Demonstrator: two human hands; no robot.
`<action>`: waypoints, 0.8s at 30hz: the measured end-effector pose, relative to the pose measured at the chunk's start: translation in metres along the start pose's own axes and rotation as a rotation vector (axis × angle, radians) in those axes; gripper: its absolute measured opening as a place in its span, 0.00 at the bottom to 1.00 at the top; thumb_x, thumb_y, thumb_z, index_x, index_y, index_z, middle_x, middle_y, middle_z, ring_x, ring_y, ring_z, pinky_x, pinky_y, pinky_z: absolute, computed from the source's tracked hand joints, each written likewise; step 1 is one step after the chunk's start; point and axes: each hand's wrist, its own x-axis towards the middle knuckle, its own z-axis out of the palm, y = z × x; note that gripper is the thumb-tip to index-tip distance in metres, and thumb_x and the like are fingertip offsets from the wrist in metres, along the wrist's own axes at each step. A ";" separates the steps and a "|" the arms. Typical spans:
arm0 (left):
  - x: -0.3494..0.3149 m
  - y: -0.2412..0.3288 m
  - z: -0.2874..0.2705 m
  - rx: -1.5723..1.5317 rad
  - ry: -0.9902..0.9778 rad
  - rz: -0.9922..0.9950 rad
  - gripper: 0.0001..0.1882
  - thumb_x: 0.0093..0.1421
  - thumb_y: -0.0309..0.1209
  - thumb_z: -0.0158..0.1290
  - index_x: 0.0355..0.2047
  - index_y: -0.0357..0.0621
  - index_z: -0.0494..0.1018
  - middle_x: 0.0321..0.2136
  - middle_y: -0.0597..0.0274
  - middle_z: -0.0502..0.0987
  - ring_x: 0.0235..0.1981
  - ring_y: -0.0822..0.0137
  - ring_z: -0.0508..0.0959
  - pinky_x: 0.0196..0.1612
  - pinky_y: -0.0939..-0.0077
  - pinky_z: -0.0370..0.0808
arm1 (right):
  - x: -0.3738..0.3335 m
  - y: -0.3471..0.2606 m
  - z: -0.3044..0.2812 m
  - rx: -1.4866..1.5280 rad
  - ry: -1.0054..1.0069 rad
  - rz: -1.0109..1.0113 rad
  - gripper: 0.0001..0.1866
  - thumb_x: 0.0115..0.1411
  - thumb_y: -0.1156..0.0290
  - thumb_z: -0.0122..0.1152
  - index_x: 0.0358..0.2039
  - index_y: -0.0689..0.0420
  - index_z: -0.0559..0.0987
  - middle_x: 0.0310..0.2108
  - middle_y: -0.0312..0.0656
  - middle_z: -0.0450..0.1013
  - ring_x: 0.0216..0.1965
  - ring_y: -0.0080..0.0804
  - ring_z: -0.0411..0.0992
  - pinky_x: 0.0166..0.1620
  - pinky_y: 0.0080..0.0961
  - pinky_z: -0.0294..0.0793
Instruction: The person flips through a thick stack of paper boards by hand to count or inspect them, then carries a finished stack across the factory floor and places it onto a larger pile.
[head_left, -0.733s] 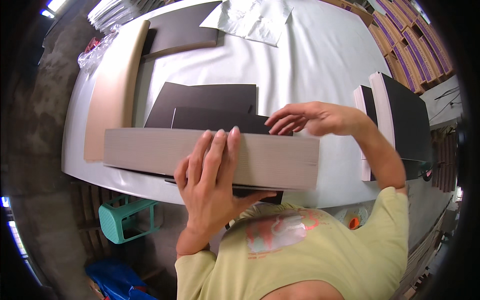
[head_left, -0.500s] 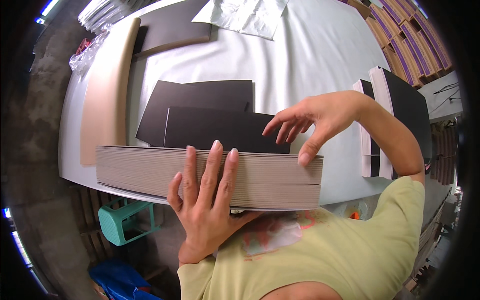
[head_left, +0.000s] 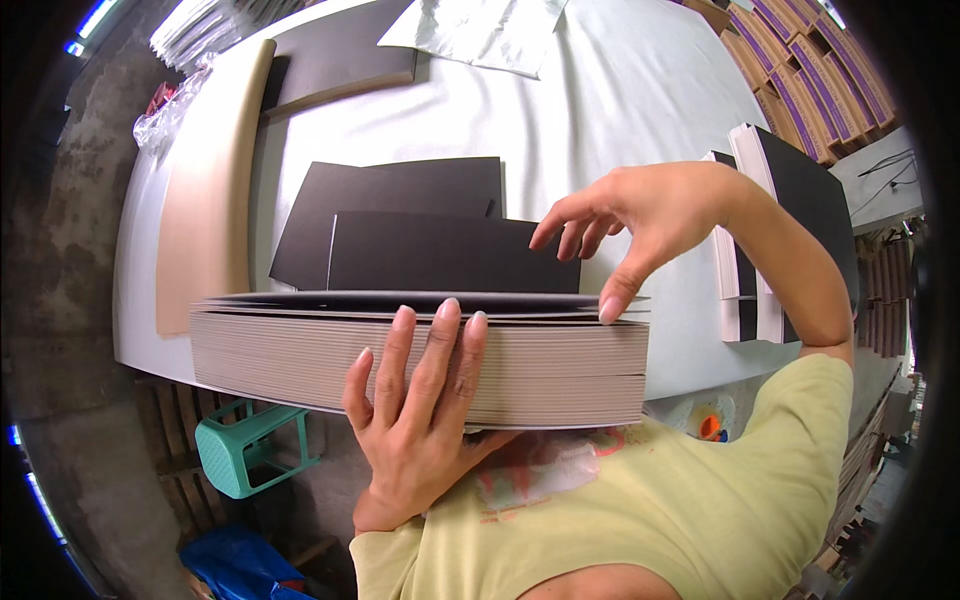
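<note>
A thick stack of boards [head_left: 420,365] with grey-brown edges lies along the table's near side, close to my body. The fingers of my left hand [head_left: 415,420] are outstretched against the front edges, tips reaching the top. At the stack's top, a few black-faced boards [head_left: 400,303] stand slightly apart from the rest, with a dark gap below them. My right hand [head_left: 650,225] arches over the right end, its thumb touching the edge of the separated boards and its fingers curved apart in the air. Just beyond lie loose black sheets [head_left: 430,250].
The white-covered table [head_left: 500,110] also bears a tan roll [head_left: 215,190], a black stack [head_left: 345,60] at the far left, clear plastic film [head_left: 480,35] and black boards [head_left: 800,200] at right. A green stool [head_left: 225,455] stands below left; cartons [head_left: 810,70] are piled far right.
The top boards have lifted away from the stack, opening a dark gap. My left hand's fingers have shifted slightly right, and my right thumb stays at the right end.
</note>
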 end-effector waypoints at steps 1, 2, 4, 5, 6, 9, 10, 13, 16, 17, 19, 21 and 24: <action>-0.001 0.000 0.001 -0.008 0.011 -0.001 0.45 0.37 0.61 0.59 0.55 0.56 0.70 0.57 0.68 0.68 0.62 0.58 0.61 0.63 0.61 0.46 | -0.001 0.001 0.001 0.000 0.008 -0.006 0.49 0.38 0.44 0.74 0.56 0.58 0.67 0.49 0.59 0.68 0.52 0.47 0.69 0.52 0.36 0.70; -0.001 0.000 0.001 -0.001 0.014 0.003 0.45 0.37 0.62 0.59 0.55 0.56 0.70 0.57 0.68 0.68 0.62 0.58 0.61 0.63 0.61 0.46 | -0.002 0.001 0.001 0.000 0.017 -0.011 0.48 0.38 0.45 0.74 0.56 0.58 0.67 0.49 0.58 0.68 0.51 0.47 0.70 0.52 0.36 0.71; -0.003 0.001 0.001 0.016 0.015 0.001 0.45 0.37 0.63 0.58 0.55 0.56 0.70 0.57 0.67 0.68 0.61 0.58 0.62 0.64 0.61 0.45 | -0.004 0.001 0.002 0.041 0.038 -0.028 0.47 0.39 0.47 0.75 0.56 0.57 0.67 0.49 0.58 0.69 0.50 0.45 0.71 0.50 0.35 0.72; -0.004 0.001 0.001 0.014 0.021 0.005 0.46 0.36 0.63 0.59 0.55 0.56 0.69 0.58 0.66 0.67 0.62 0.56 0.60 0.63 0.59 0.46 | -0.006 -0.001 0.000 0.084 0.056 -0.037 0.46 0.39 0.48 0.75 0.56 0.56 0.68 0.49 0.58 0.69 0.49 0.43 0.71 0.49 0.34 0.72; -0.006 0.001 0.001 0.012 0.026 0.006 0.47 0.34 0.63 0.61 0.55 0.56 0.69 0.58 0.66 0.66 0.63 0.55 0.59 0.63 0.57 0.47 | -0.007 -0.003 -0.001 0.125 0.071 -0.047 0.45 0.39 0.50 0.76 0.55 0.55 0.68 0.49 0.58 0.69 0.49 0.42 0.72 0.48 0.33 0.73; -0.007 0.001 0.000 0.018 0.023 0.011 0.48 0.34 0.62 0.63 0.55 0.55 0.69 0.58 0.63 0.66 0.63 0.54 0.60 0.63 0.56 0.49 | -0.014 -0.019 -0.005 0.166 0.059 0.038 0.34 0.46 0.60 0.72 0.54 0.51 0.70 0.48 0.50 0.71 0.47 0.37 0.73 0.43 0.31 0.75; -0.007 0.001 0.000 0.021 0.021 0.016 0.48 0.34 0.62 0.63 0.55 0.54 0.69 0.58 0.62 0.66 0.62 0.54 0.61 0.63 0.56 0.49 | -0.015 -0.018 -0.004 0.149 0.121 -0.063 0.31 0.48 0.63 0.70 0.53 0.51 0.71 0.47 0.48 0.71 0.46 0.36 0.73 0.42 0.30 0.74; -0.008 0.000 0.002 0.005 0.034 0.036 0.46 0.35 0.62 0.62 0.55 0.53 0.70 0.58 0.59 0.66 0.60 0.55 0.65 0.62 0.58 0.51 | -0.020 -0.006 -0.002 -0.193 0.324 -0.312 0.21 0.55 0.75 0.58 0.50 0.52 0.73 0.44 0.38 0.71 0.42 0.35 0.73 0.40 0.28 0.73; -0.008 -0.001 0.004 0.043 0.062 0.072 0.46 0.36 0.63 0.61 0.54 0.52 0.70 0.57 0.57 0.67 0.58 0.55 0.67 0.62 0.59 0.51 | -0.021 -0.004 0.005 -0.399 0.343 -0.114 0.20 0.56 0.72 0.58 0.51 0.54 0.73 0.44 0.42 0.71 0.40 0.38 0.73 0.43 0.26 0.72; -0.008 -0.001 0.003 0.047 0.062 0.064 0.44 0.36 0.62 0.60 0.53 0.53 0.71 0.57 0.58 0.68 0.58 0.56 0.67 0.62 0.60 0.51 | -0.019 0.007 0.009 -0.425 0.440 -0.250 0.30 0.53 0.62 0.65 0.54 0.59 0.70 0.47 0.49 0.68 0.41 0.41 0.73 0.45 0.28 0.72; -0.006 0.000 0.002 0.047 0.061 0.041 0.42 0.37 0.61 0.59 0.53 0.57 0.72 0.56 0.60 0.69 0.57 0.58 0.68 0.61 0.62 0.51 | -0.025 -0.001 0.014 -0.395 0.381 -0.288 0.41 0.45 0.55 0.71 0.55 0.63 0.67 0.50 0.54 0.65 0.44 0.43 0.71 0.47 0.30 0.71; -0.006 -0.001 0.002 0.042 0.052 0.046 0.42 0.36 0.60 0.60 0.53 0.58 0.72 0.56 0.59 0.68 0.58 0.58 0.68 0.61 0.62 0.51 | -0.026 -0.004 0.018 -0.428 0.345 -0.313 0.58 0.29 0.47 0.78 0.58 0.67 0.63 0.53 0.59 0.60 0.50 0.46 0.68 0.50 0.31 0.70; -0.008 -0.002 0.003 0.051 0.043 0.066 0.44 0.35 0.61 0.61 0.54 0.56 0.71 0.58 0.58 0.67 0.60 0.56 0.65 0.62 0.60 0.51 | -0.025 0.002 0.018 -0.550 0.416 -0.349 0.59 0.28 0.48 0.79 0.58 0.66 0.63 0.53 0.57 0.61 0.52 0.46 0.66 0.50 0.31 0.69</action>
